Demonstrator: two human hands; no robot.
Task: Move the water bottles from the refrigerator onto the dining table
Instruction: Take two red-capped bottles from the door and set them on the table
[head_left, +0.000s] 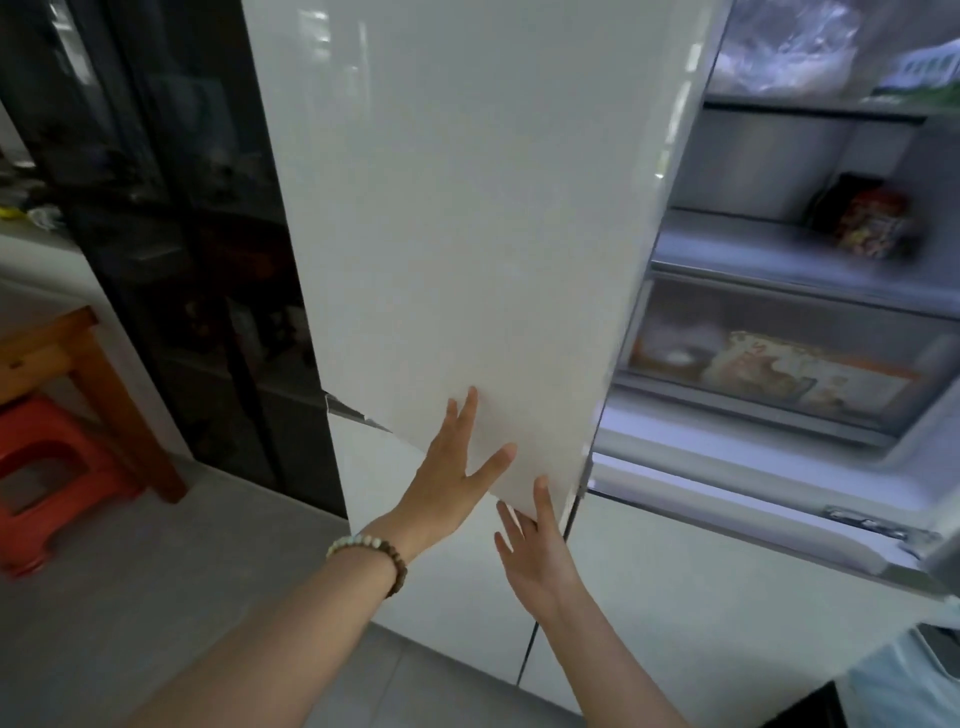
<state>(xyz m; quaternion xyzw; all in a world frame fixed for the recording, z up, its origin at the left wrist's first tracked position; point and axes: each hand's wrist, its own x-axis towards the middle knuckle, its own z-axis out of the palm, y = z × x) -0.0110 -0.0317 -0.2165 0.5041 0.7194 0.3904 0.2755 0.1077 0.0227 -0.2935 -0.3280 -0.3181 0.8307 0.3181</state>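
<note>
The white refrigerator's upper left door fills the middle of the view. My left hand, fingers spread, lies flat on its lower part. My right hand is open too, its fingertips at the door's bottom corner. To the right the refrigerator's inside shows, with shelves, a colourful jar and a clear drawer holding packaged food. No water bottle is visible in the view. A bead bracelet sits on my left wrist.
A dark glass cabinet stands left of the refrigerator. Further left are a wooden table leg and a red plastic stool on the grey tiled floor. The lower white refrigerator doors are closed. The right upper door's edge juts out at right.
</note>
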